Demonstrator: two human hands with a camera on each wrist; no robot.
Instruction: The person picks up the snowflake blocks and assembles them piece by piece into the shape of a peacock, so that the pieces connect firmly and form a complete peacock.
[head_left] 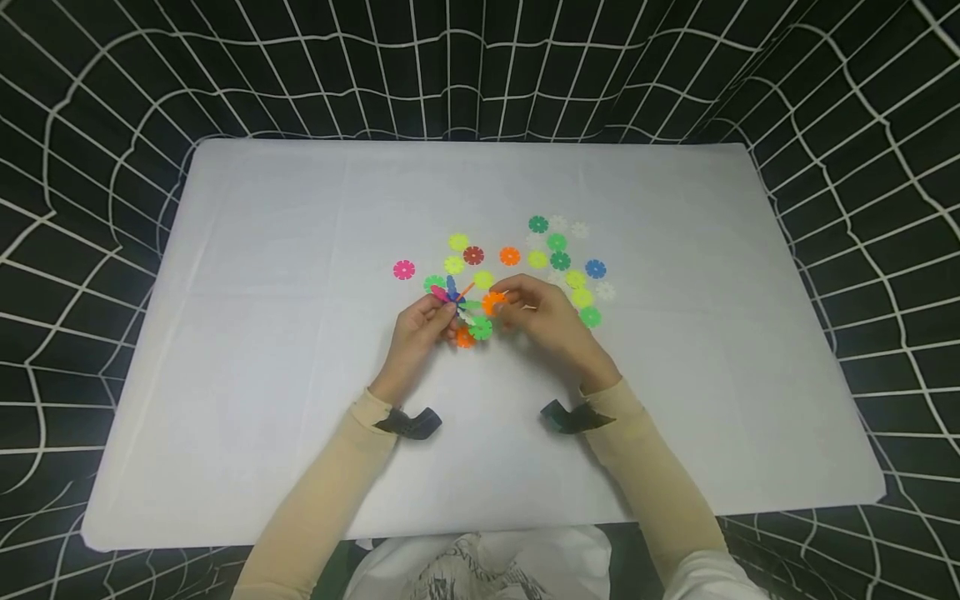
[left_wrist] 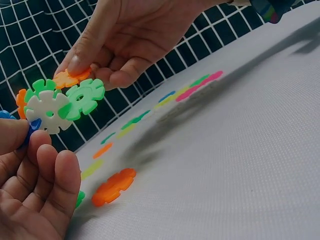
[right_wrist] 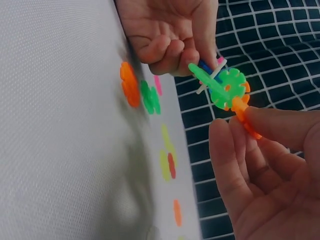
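A: Where is the assembly right now?

B: You hold the cluster of joined discs (head_left: 461, 307) above the white table (head_left: 300, 333), near its middle. Your left hand (head_left: 420, 333) has its fingers curled round the blue and white end of it.

A: And the other hand?

B: Your right hand (head_left: 543, 312) pinches an orange disc (head_left: 492, 302) between thumb and forefinger. From the left wrist, that orange disc (left_wrist: 71, 77) touches the edge of a green disc (left_wrist: 84, 97) in the cluster, next to a white disc (left_wrist: 48, 111).

A: What lies around them?

B: Loose discs (head_left: 558, 260) lie flat on the table beyond your hands, most of them on the right. A pink disc (head_left: 403, 269) sits apart on the left, and one orange disc (left_wrist: 114, 186) lies on the cloth just below your left hand.
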